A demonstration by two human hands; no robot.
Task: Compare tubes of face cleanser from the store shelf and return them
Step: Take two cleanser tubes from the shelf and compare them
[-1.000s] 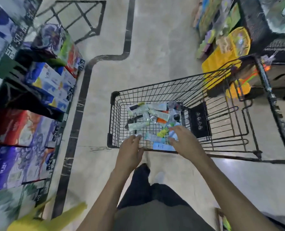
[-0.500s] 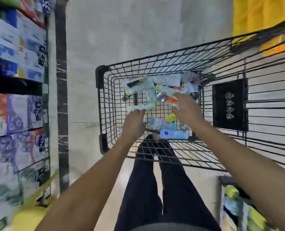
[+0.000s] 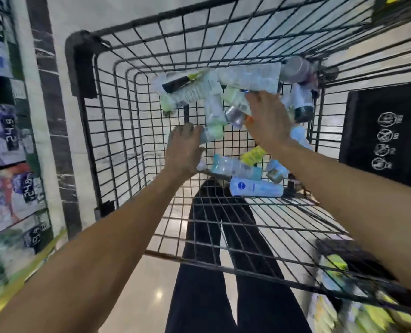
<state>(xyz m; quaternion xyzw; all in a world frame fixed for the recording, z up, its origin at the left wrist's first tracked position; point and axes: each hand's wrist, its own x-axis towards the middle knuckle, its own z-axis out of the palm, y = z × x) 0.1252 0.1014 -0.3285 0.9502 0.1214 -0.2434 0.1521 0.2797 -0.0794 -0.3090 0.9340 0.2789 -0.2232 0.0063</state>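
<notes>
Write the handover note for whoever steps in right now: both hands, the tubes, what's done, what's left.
Left hand: curled on a pale green tube in the cart.
Right hand: spread over the tube pile, grip unclear.
Tubes: all loose in the cart; white-and-blue tube nearest, teal tube behind it.
Done: tubes collected in the cart.
Left: pick, compare, return to shelf.

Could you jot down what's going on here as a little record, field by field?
Place: store aisle, boxed goods on shelves at left
Container: black wire shopping cart
Contents: pile of cleanser tubes, mixed colours
Left hand: grips a pale green tube
Right hand: reaching into the pile, grip hidden
Nearest the person: blue-and-white tube, lying flat
Sign: black panel on the cart
</notes>
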